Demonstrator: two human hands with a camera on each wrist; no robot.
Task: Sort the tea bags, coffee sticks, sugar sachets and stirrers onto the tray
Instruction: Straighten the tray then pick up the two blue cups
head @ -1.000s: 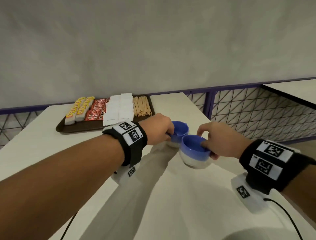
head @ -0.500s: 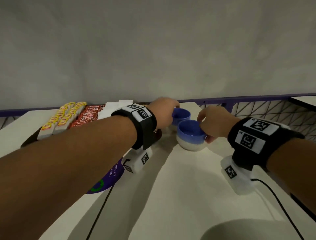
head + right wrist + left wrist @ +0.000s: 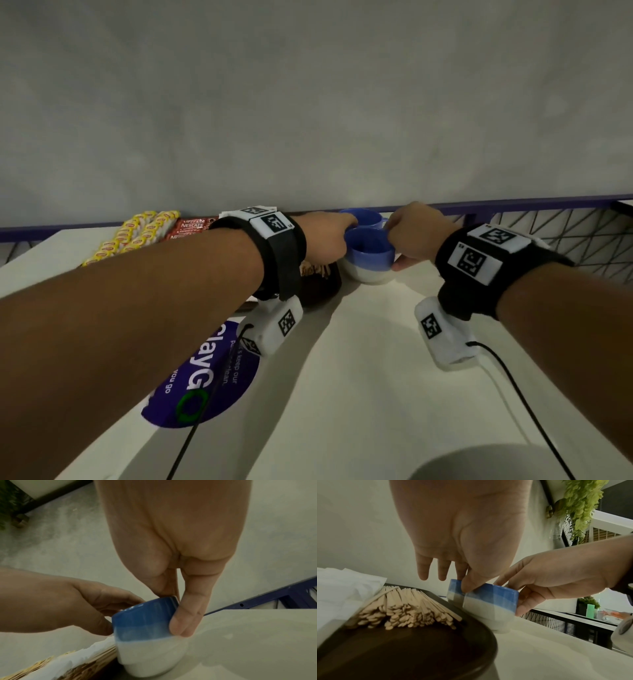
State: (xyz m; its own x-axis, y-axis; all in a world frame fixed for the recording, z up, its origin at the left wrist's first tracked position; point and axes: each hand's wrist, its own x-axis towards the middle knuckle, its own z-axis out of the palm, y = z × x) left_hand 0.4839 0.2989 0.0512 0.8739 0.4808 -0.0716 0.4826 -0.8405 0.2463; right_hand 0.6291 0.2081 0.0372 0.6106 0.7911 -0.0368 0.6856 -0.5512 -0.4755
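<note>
Blue cups (image 3: 370, 253) pinched, seemingly, by hands (image 3: 416, 236).

My table (image 3: 359, 394) is a pale, off-white top running up to a grey wall. On it, to my left, sits a dark brown tray (image 3: 322, 291), and just beside the tray's right corner stand two blue-and-white cups (image 3: 371, 260), one behind the other. Nearer to me, a round purple sticker (image 3: 205, 377) with white lettering lies flat on the top. Whether the cups touch the tray I cannot tell.
</note>
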